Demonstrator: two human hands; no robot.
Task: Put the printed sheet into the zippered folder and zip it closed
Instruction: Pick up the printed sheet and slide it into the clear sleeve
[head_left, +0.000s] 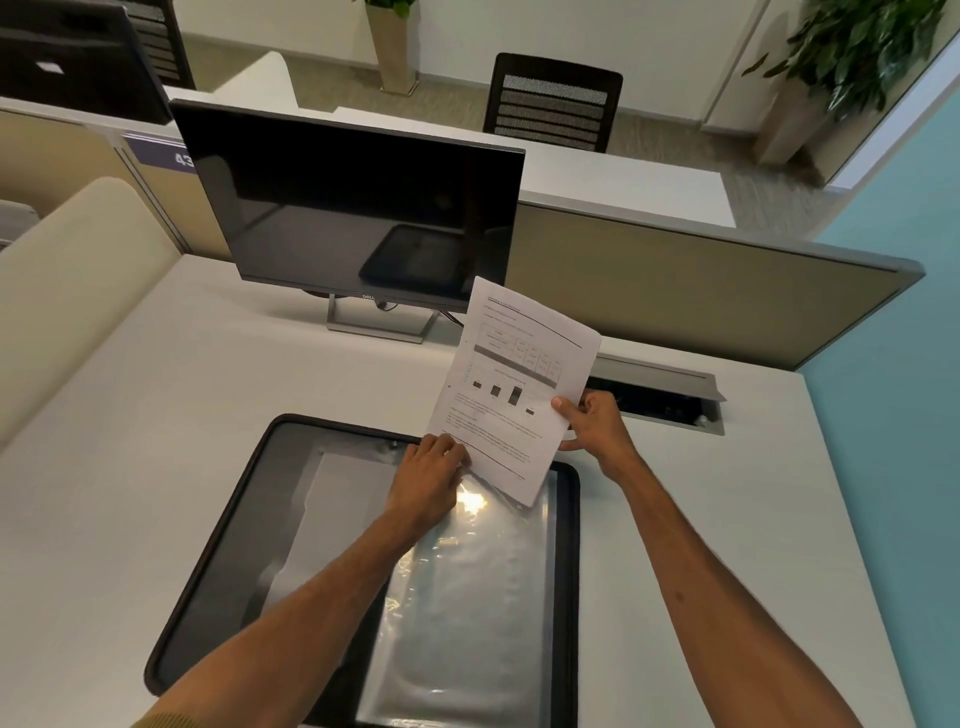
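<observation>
A black zippered folder (218, 545) lies open and flat on the white desk, with a shiny clear plastic sleeve (467, 597) on its right half. The printed sheet (519, 374), white with a table and small pictures, is held tilted above the folder's far right corner, its lower edge meeting the top of the sleeve. My right hand (592, 421) pinches the sheet's right edge. My left hand (431, 473) rests at the sleeve's top edge by the sheet's lower left corner, fingers on the plastic and paper.
A dark monitor (353, 208) stands on the desk behind the folder. A cable hatch (665, 395) lies open at the right, next to a beige partition (701, 291). Bare desk (130, 415) lies to the left; the desk's right edge borders a teal floor.
</observation>
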